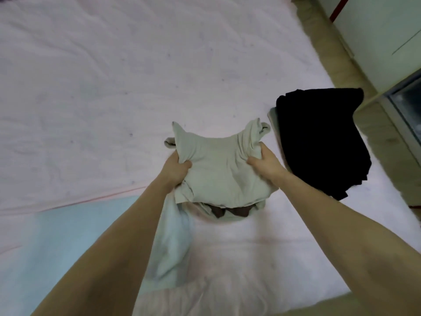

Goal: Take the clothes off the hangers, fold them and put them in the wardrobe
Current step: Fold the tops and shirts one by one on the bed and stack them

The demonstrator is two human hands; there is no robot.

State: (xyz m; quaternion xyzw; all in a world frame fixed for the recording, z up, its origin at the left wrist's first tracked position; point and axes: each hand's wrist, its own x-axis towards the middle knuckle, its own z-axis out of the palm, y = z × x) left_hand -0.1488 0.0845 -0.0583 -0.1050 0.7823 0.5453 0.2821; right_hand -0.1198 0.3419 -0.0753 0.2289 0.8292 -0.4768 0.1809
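Note:
A pale grey-green garment (218, 167) is held just above the bed, partly folded, with its two shoulder straps pointing away from me. My left hand (177, 166) grips its left edge and my right hand (265, 161) grips its right edge. A loose part of the cloth hangs down along my left forearm. Something dark brown (230, 212) shows under the garment's near edge. A folded black garment (321, 137) lies on the bed to the right, on top of another folded grey piece (273, 115). No hanger is in view.
The bed is covered by a pale pink sheet (114, 87), with a light blue patch (68, 224) at the near left. A beige bed edge (337, 60) runs along the right. Beyond it stands white furniture (382, 30) with a glass-fronted part (407, 106).

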